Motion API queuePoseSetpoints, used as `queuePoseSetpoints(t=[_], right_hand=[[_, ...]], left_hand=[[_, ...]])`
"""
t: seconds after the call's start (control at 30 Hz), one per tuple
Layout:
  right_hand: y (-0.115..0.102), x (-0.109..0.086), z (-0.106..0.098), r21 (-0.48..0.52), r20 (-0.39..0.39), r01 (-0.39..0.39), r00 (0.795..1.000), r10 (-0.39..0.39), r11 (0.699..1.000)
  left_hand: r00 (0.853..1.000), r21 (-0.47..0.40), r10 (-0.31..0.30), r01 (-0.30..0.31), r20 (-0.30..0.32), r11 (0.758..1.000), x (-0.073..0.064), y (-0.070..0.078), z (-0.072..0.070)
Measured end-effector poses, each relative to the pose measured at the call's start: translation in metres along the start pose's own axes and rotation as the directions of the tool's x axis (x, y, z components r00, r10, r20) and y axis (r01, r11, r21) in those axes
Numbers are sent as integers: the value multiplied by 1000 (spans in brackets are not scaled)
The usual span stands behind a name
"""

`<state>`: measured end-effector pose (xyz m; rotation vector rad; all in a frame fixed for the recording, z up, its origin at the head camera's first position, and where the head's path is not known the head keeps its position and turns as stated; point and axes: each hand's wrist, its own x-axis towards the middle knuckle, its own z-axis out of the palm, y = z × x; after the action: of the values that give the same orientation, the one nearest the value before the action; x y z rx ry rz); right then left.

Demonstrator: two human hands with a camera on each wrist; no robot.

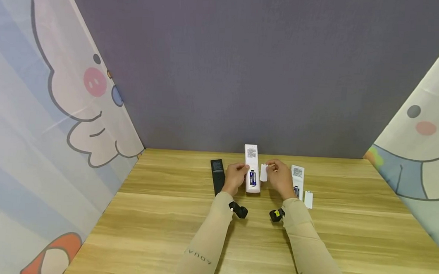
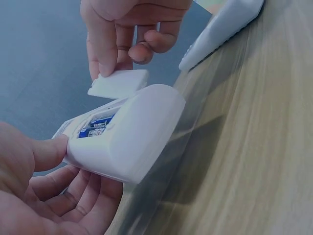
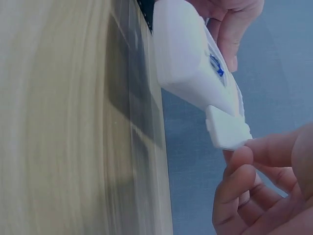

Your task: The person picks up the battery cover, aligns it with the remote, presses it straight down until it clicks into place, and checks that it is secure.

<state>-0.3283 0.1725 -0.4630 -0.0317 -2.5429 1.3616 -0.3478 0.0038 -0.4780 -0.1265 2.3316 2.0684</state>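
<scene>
My left hand (image 1: 235, 176) grips a white remote control (image 1: 253, 160) by its side, thumb on the back face and fingers beneath. Its back faces up with the battery compartment uncovered, and blue batteries (image 2: 98, 125) lie side by side inside. Between thumb and fingertips, my right hand (image 1: 280, 176) pinches a small white battery cover (image 1: 264, 173). That cover is held just right of the remote, close to the compartment. In the left wrist view the remote's lower end is raised over the wooden table.
A black remote control (image 1: 217, 174) lies left of my left hand. Right of my right hand is a second white remote (image 1: 298, 174), back up with batteries showing, and another loose white battery cover (image 1: 308, 199) beside it. The wooden table (image 1: 155, 224) ends at a grey wall (image 1: 223, 71).
</scene>
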Motion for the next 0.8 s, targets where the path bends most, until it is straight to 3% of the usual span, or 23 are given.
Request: queuePoseSetpoints(t=[0.23,0.8], right_hand=[[-5,-1,1,70,-2,-10,1000,10,997],[-10,-3,-3,133,31,-48,999,44,990]], left_hand=[[1000,0,3,-3,8,1000,-2,4,-2],[1000,-15,-10,10,22,1000,-6,4,-3]])
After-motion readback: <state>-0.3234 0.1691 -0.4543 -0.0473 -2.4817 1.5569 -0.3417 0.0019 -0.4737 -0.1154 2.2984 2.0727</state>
